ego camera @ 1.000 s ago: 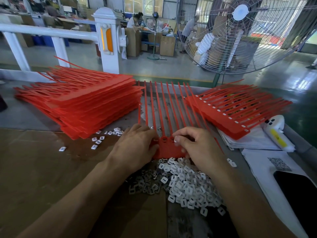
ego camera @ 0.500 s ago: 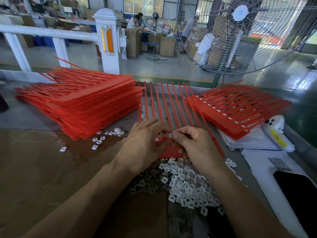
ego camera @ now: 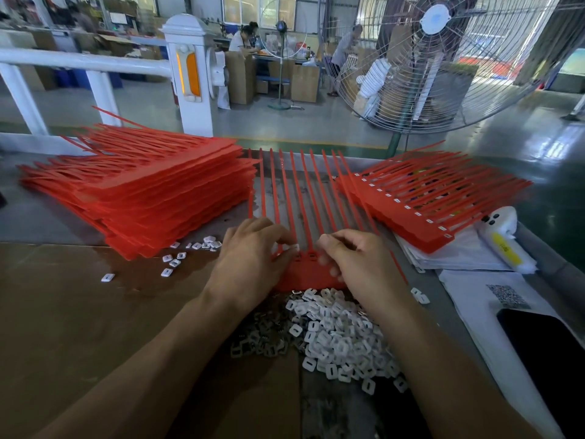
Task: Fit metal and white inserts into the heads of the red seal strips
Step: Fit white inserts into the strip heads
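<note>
The strip sheet (ego camera: 304, 274) lies flat, tails pointing away. Left hand (ego camera: 250, 261) pinches a white insert (ego camera: 292, 247) at its heads; right hand's (ego camera: 357, 264) grip is blurred, cannot tell.

Red seal strips (ego camera: 304, 198) showing bright red, same as both side stacks (ego camera: 152, 198). Inserts pile (ego camera: 335, 337) showing white, with dull grey metal ones (ego camera: 259, 343). Brown table (ego camera: 63, 312). White sheet (ego camera: 474, 299) carrying black QR pattern (ego camera: 508, 296).
</note>
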{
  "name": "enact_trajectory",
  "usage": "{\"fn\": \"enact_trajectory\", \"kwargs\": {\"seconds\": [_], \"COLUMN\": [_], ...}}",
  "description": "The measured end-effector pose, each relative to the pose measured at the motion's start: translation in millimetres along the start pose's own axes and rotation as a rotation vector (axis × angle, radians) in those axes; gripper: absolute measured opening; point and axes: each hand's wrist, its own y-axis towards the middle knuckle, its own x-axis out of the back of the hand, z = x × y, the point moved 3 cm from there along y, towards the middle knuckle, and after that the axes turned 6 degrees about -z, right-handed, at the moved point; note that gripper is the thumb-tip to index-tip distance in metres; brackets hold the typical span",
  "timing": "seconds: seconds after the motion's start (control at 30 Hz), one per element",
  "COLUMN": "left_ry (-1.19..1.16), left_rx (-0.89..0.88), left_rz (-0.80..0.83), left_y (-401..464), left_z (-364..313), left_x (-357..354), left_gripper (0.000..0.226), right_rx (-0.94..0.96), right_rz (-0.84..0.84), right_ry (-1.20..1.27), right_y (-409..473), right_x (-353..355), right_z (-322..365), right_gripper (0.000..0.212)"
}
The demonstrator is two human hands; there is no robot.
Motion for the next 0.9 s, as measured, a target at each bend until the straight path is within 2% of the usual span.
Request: {"fn": "enact_trajectory", "kwargs": {"seconds": [0.17, 0.73, 0.9], "left_ry": [0.055, 0.136, 0.168], "left_rx": [0.058, 0.031, -0.019], "left_rz": [0.051, 0.116, 0.161], "left_y": [2.3, 1.5, -2.9], "left_z": [5.9, 5.8, 2.6], "left_x": [-8.8, -15.3, -9.8], "left_gripper": [0.014, 0.023, 0.033], "right_rx": [-0.011, 0.004, -0.001], "right_rz": [-0.009, -0.006, -0.001], "right_ry": [-0.029, -0.087, -0.109], "right_y": [-0.8, 1.8, 1.7], "right_x": [1.9, 3.9, 3.8], "right_z": [-0.4, -4.9, -4.6], "right_gripper": [0.019, 0.019, 0.020]}}
